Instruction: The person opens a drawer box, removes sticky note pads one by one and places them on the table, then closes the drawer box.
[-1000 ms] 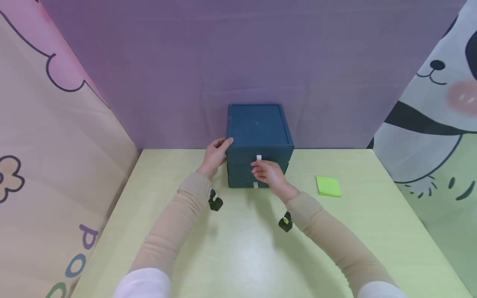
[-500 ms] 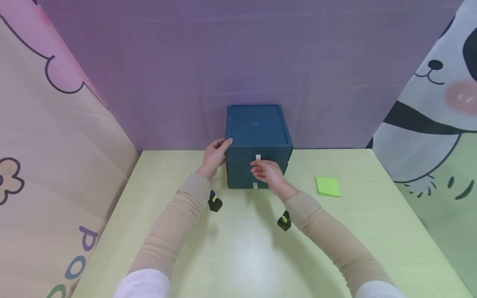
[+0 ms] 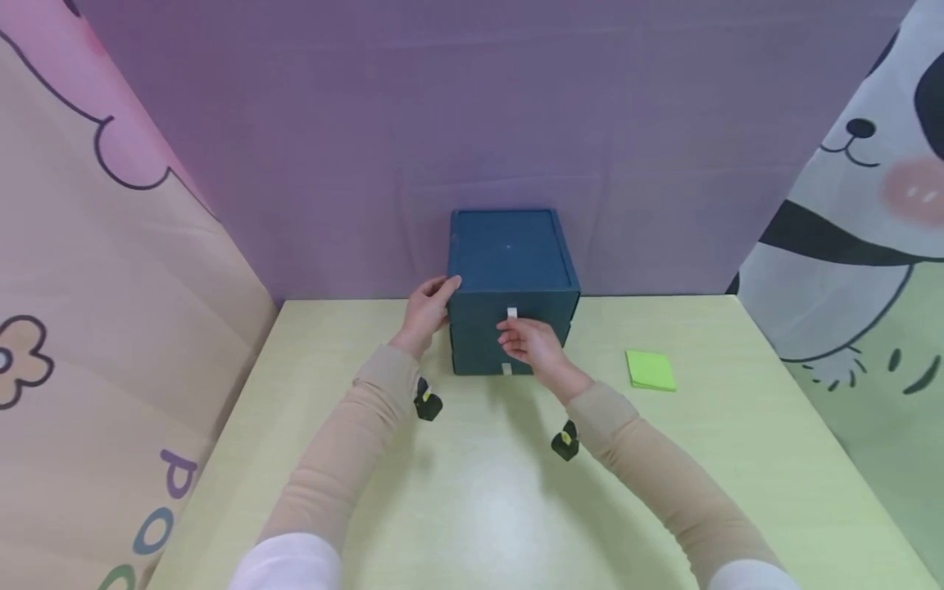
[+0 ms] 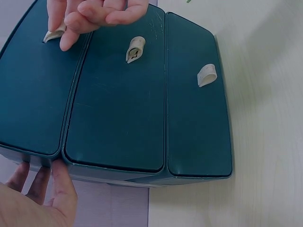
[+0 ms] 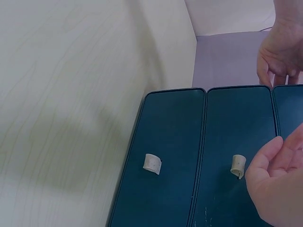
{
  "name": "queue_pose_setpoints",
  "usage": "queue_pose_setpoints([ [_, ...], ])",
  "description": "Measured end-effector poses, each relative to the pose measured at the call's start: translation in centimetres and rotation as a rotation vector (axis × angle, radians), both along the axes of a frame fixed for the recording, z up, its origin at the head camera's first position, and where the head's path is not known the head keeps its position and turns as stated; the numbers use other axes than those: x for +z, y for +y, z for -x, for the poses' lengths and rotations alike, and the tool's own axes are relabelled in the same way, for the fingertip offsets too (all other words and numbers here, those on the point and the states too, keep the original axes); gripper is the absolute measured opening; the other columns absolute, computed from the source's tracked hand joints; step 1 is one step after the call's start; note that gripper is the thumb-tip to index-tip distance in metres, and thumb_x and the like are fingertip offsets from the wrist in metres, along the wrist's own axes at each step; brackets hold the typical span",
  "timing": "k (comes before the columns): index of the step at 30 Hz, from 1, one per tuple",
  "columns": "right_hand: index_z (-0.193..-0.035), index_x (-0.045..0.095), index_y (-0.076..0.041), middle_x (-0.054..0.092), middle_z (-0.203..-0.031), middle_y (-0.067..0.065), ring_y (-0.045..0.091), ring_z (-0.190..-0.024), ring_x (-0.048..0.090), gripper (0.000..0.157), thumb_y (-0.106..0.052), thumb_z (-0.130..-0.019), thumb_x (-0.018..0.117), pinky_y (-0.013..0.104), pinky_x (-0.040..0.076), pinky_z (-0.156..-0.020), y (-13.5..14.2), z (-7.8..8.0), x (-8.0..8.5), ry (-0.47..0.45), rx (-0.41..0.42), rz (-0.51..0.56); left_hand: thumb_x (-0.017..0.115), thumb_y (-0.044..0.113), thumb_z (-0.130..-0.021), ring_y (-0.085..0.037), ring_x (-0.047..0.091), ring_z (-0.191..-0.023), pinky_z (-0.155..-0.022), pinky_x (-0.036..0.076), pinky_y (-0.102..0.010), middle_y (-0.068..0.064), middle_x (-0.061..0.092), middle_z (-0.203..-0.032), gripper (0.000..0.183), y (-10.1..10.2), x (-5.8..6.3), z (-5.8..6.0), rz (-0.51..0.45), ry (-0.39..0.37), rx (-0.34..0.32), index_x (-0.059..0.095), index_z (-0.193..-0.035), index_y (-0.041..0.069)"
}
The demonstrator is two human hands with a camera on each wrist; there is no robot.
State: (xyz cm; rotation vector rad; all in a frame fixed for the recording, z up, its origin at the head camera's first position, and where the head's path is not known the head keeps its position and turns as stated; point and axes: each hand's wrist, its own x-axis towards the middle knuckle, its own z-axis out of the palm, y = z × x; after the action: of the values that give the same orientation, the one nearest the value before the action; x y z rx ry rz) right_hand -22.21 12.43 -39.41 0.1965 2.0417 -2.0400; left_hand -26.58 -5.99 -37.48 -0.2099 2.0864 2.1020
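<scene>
A dark blue drawer box (image 3: 509, 250) stands against the back curtain, its three drawer fronts facing me. Each front has a small pale loop as a pull tab. My right hand (image 3: 534, 342) pinches the top drawer's pull tab (image 4: 54, 34) between thumb and fingers. The middle tab (image 4: 136, 49) and bottom tab (image 4: 207, 75) hang untouched. At the box's left side, my left hand (image 3: 425, 314) braces it, thumb at the top front corner and extended fingers against the side wall. All the drawer fronts sit flush with the box.
A bright green pad of sticky notes (image 3: 651, 370) lies on the pale table (image 3: 472, 492), right of the box. Small black devices hang below both wrists. A purple curtain (image 3: 501, 123) closes off the back, with printed cloths at left and right.
</scene>
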Motion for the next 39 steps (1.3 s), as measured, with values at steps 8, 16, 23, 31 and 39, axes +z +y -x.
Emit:
queue_pose_setpoints([
  [8,-0.120,0.054,0.009,0.057,-0.074,-0.004,0.008,-0.069,0.054,0.038,-0.022,-0.102,0.040,0.031,0.050,-0.085,0.2,-0.2,0.5,0.011,0.017,0.004,0.059,0.044,-0.091,-0.023,0.040,-0.134,-0.105,0.041,-0.042,-0.005,0.042,-0.145,0.060,0.0,0.3,0.0,0.012,-0.004,0.000,0.044,-0.141,0.015],
  [16,-0.128,0.049,0.007,0.059,-0.075,-0.004,0.009,-0.071,0.058,0.044,-0.027,-0.101,0.041,0.022,0.051,-0.074,0.8,-0.6,0.9,-0.014,0.056,0.040,0.059,0.045,-0.091,-0.023,0.039,-0.134,-0.106,0.040,-0.043,-0.005,0.042,-0.145,0.060,-0.2,0.1,0.3,0.006,0.006,0.000,0.044,-0.141,0.016],
  [23,-0.129,0.043,0.013,0.059,-0.080,-0.005,0.008,-0.074,0.057,0.047,-0.025,-0.102,0.037,0.022,0.050,-0.077,1.6,-1.1,-0.4,-0.027,0.174,0.030,0.058,0.045,-0.091,-0.022,0.038,-0.135,-0.105,0.040,-0.042,-0.004,0.041,-0.146,0.060,-0.2,-0.1,0.4,0.013,0.006,-0.006,0.042,-0.143,0.017],
  [31,-0.125,0.046,0.015,0.060,-0.080,-0.004,0.006,-0.072,0.057,0.042,-0.019,-0.102,0.035,0.025,0.050,-0.080,2.1,-1.4,-2.1,-0.054,0.201,0.026,0.058,0.044,-0.092,-0.022,0.038,-0.135,-0.105,0.041,-0.042,-0.005,0.041,-0.146,0.060,-0.1,-0.1,0.2,0.000,0.003,-0.010,0.042,-0.142,0.016],
  [39,-0.111,0.054,0.006,0.061,-0.079,-0.006,0.007,-0.073,0.057,0.033,-0.019,-0.101,0.035,0.029,0.048,-0.081,2.7,-1.7,-3.8,-0.107,0.208,0.059,0.058,0.043,-0.092,-0.022,0.037,-0.136,-0.106,0.040,-0.042,-0.005,0.041,-0.147,0.059,0.0,-0.2,0.1,-0.014,0.000,-0.007,0.043,-0.142,0.016],
])
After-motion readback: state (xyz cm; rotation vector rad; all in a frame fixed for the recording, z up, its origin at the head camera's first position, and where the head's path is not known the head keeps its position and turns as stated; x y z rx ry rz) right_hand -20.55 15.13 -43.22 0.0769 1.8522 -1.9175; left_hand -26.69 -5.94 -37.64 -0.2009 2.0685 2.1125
